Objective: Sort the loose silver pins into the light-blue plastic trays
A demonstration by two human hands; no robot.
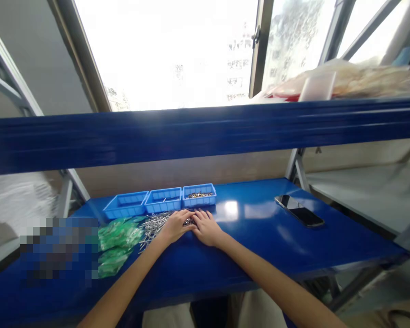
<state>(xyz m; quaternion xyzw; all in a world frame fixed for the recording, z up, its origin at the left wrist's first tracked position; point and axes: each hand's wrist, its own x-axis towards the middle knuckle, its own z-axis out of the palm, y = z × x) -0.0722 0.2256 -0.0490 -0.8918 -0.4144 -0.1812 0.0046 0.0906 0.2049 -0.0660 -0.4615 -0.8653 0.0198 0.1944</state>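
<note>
A loose pile of thin silvery metal pins (153,226) lies on the blue table in front of the trays; their exact kind is too small to tell. At the pile's right end, my left hand (175,227) curls its fingers and thumb around some of the pins. My right hand (207,228) meets it there, fingers a little spread and bent down over the same pins, fingertips touching the left hand. Behind stand three blue plastic trays: the right tray (214,196) holds many pins, the middle tray (164,206) a few, and no contents show in the left tray (125,212).
Green plastic bags (118,243) lie left of the pile, beside a blurred-out patch. A phone (305,215) rests on the blue table (249,246) at right. A blue shelf beam (198,134) crosses above the table, with plastic-wrapped goods (362,82) on that shelf.
</note>
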